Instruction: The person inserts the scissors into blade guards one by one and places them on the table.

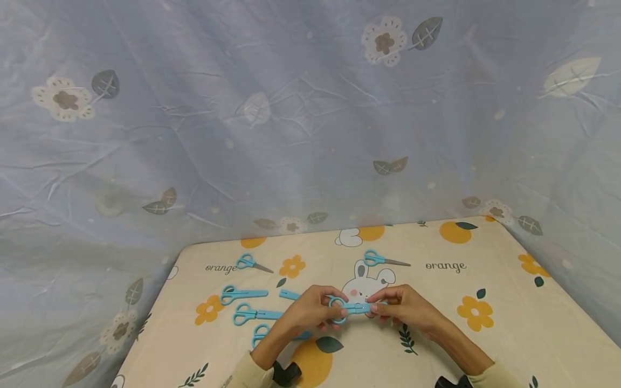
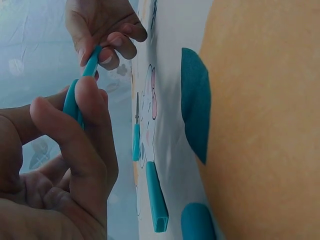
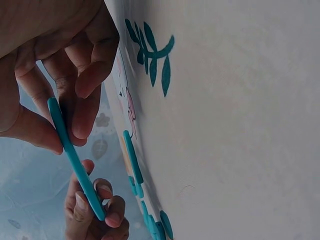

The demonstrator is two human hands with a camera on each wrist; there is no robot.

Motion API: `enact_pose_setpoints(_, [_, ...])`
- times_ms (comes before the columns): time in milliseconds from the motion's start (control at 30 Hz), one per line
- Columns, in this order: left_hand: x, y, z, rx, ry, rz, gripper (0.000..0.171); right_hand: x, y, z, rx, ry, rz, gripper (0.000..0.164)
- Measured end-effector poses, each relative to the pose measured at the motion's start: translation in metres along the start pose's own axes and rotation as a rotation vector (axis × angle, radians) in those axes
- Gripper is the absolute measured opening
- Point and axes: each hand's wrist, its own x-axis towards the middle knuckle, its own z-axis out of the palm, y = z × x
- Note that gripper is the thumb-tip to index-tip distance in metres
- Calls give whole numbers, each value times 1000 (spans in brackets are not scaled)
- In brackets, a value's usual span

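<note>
Blue-handled scissors (image 1: 338,310) with a blue blade cover (image 1: 360,308) over the blades are held level above the table, between both hands. My left hand (image 1: 310,308) pinches the handle loops between thumb and fingers. At the other end, my right hand (image 1: 409,311) pinches the cover's tip with its thumb and fingertips. Seen edge-on in the right wrist view, scissors and cover form one thin blue line. The left wrist view shows the cover (image 2: 91,65) reaching from the handle to the right hand (image 2: 105,30). The blades are hidden.
Uncovered scissors (image 1: 246,261) lie at the back left, and another uncovered pair (image 1: 374,258) beyond the hands. Covered scissors (image 1: 242,294) and more scissors (image 1: 246,314) lie left of my left arm, which partly hides some. A loose cover (image 1: 288,294) lies nearby.
</note>
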Motion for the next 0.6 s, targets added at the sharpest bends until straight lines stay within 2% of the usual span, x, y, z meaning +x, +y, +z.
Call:
enact_pose_setpoints(300, [-3, -2, -3, -27, -13, -7, 29, -3, 4, -2, -33, 8, 15, 34])
enact_pose_setpoints(600, [-8, -5, -7, -51, -36, -16, 31, -8, 6, -5, -79, 20, -23, 32])
